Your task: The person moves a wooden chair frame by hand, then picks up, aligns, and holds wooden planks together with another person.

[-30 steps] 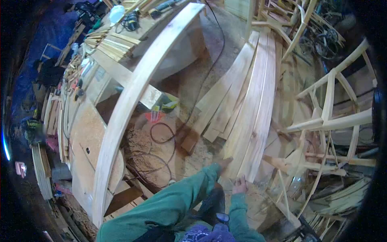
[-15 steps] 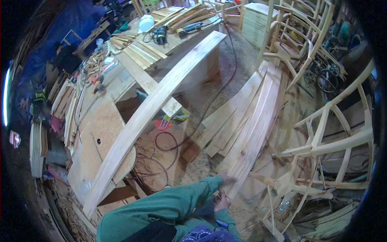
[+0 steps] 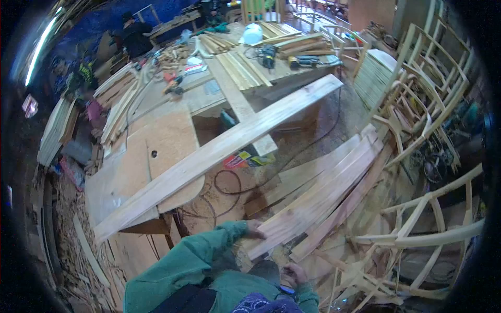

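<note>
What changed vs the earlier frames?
Right hand drew back from the near end of the boards, apparently letting go; left hand stays at their edge. A gap now shows left of the rightmost board. View turned. Unchanged: long plank across the worktable.

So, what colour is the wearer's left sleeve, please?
The left sleeve is green, clearest in the head view.

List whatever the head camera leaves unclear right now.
Head view:
Bare left hand at the pale wooden boards: finger placement too small to make out.
Bare right hand: blurred; anything held is unclear.
Bright red object: too small to identify.
Dusty tan tabletop: partly hidden beneath the long pale plank.
</note>
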